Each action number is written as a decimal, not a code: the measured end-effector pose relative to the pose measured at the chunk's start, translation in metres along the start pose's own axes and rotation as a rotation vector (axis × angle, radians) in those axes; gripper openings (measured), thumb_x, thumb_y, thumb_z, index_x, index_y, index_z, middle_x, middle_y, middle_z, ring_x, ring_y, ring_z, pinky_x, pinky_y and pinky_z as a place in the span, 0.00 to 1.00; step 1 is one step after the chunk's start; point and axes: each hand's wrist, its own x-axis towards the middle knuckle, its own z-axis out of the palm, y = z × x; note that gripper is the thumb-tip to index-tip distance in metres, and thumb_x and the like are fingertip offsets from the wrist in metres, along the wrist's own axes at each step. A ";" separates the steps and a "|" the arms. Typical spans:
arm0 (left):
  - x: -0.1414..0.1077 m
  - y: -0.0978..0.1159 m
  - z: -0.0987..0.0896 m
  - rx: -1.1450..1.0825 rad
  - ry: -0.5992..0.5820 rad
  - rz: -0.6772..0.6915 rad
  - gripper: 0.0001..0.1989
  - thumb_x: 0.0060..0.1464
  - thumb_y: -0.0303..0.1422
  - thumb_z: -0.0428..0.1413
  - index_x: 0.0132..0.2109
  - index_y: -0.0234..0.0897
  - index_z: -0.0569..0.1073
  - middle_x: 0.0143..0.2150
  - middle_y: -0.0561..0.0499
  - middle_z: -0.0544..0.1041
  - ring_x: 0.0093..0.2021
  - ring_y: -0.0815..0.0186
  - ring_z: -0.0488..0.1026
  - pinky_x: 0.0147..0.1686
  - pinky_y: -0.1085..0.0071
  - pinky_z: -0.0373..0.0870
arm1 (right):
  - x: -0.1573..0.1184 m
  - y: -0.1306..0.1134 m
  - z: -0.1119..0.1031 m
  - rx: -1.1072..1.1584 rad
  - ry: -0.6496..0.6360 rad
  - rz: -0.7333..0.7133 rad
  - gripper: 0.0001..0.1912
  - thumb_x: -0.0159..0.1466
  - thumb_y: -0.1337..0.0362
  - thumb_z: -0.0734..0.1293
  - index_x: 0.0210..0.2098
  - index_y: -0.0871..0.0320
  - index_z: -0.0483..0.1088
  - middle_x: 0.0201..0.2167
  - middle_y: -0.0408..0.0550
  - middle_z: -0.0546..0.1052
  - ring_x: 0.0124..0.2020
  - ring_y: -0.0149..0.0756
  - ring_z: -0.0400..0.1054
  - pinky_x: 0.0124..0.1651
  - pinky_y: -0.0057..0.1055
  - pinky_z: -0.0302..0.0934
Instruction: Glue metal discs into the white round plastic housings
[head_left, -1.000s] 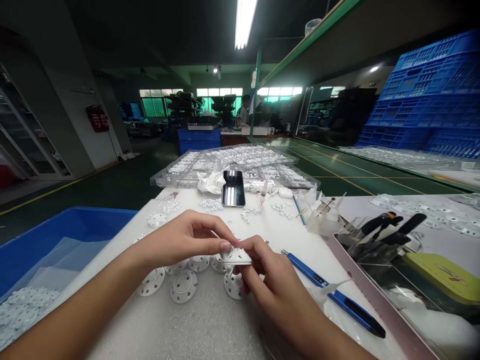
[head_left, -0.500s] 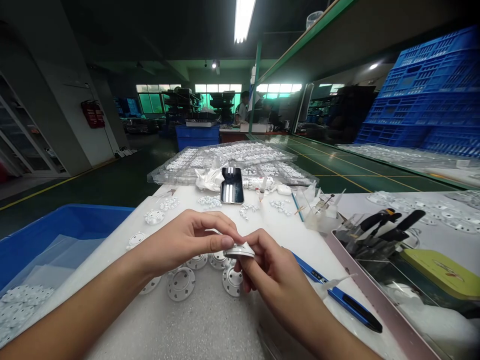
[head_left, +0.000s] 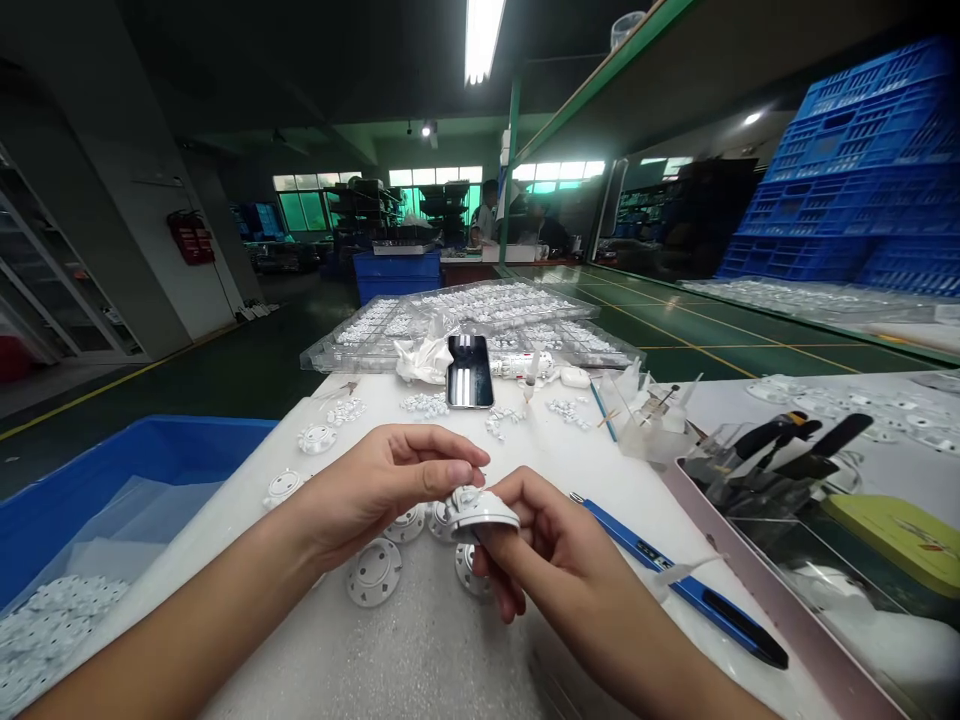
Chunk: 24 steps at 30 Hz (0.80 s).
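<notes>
Over the white work surface, my right hand [head_left: 544,530] grips a white round flanged part [head_left: 484,512] by its edge, thumb underneath. The part is tilted, with small raised pieces on its top. My left hand [head_left: 405,485] is at the part's upper left, its thumb and fingertips brought together in a pinch. Whatever may be between those fingertips is too small or hidden to make out. Below the hands lie more round white parts with holes, one [head_left: 373,572] in plain sight and others partly covered by the fingers. Two more, including a white disc [head_left: 285,486], sit at the left.
A blue pen-like tool [head_left: 686,585] lies right of my hands, beside a pink-edged bin [head_left: 720,545] of tools. Ahead are a phone [head_left: 470,372], small piles of white pieces [head_left: 424,404] and clear trays [head_left: 495,300]. A blue crate [head_left: 150,450] stands left.
My left fingertips have lifted off the part's top a little. The right hand has lowered and tilted the part slightly, showing more of its upper side.
</notes>
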 end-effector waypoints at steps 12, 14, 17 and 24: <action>-0.001 0.003 0.003 0.154 0.042 0.008 0.08 0.52 0.38 0.65 0.38 0.40 0.81 0.37 0.52 0.80 0.40 0.67 0.72 0.43 0.72 0.64 | 0.002 0.001 -0.001 0.012 0.021 0.038 0.12 0.66 0.55 0.65 0.35 0.57 0.62 0.26 0.39 0.71 0.22 0.25 0.62 0.28 0.24 0.57; 0.000 0.002 0.002 0.168 0.032 0.013 0.08 0.51 0.37 0.66 0.38 0.41 0.81 0.38 0.53 0.80 0.41 0.67 0.72 0.43 0.72 0.64 | 0.002 0.002 0.000 0.003 0.026 0.034 0.12 0.66 0.55 0.64 0.35 0.58 0.62 0.26 0.40 0.71 0.23 0.25 0.62 0.28 0.24 0.57; 0.001 0.001 0.002 0.155 0.036 0.010 0.08 0.49 0.35 0.67 0.38 0.41 0.81 0.38 0.53 0.79 0.41 0.68 0.72 0.43 0.73 0.64 | 0.004 0.004 -0.001 -0.027 0.043 0.024 0.12 0.66 0.55 0.64 0.35 0.58 0.62 0.26 0.40 0.71 0.22 0.25 0.63 0.28 0.24 0.57; 0.003 -0.006 0.002 0.105 0.006 -0.021 0.10 0.46 0.33 0.68 0.37 0.38 0.79 0.33 0.53 0.77 0.36 0.69 0.72 0.39 0.74 0.65 | 0.005 0.007 0.000 -0.181 0.077 -0.012 0.04 0.65 0.63 0.62 0.35 0.57 0.61 0.23 0.39 0.70 0.22 0.27 0.64 0.27 0.24 0.56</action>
